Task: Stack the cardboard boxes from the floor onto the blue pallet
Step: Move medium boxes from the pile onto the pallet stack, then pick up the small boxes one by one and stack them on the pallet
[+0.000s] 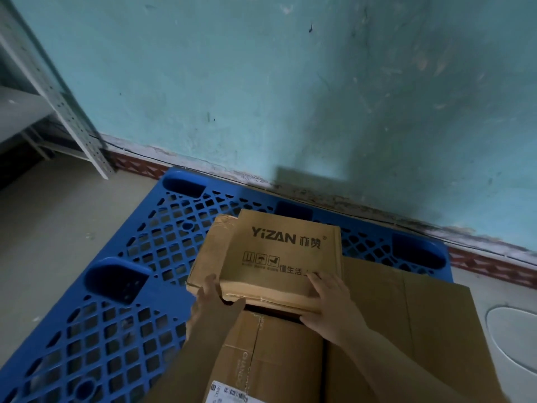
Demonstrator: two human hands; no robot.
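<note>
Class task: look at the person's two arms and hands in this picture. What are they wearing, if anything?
Nothing shows on either one. The left hand and right hand are bare: no gloves, and no rings that can be made out. Both forearms are uncovered as far as the bottom edge of the picture, with no sleeves, watch or wristband in view.

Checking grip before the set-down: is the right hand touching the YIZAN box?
Touching. The head view shows the right hand pressed on the YIZAN box at its near right corner.

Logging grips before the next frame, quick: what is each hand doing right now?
Left hand: closed on the near left corner of the YIZAN box.
Right hand: gripping the same box's near right corner.
</note>
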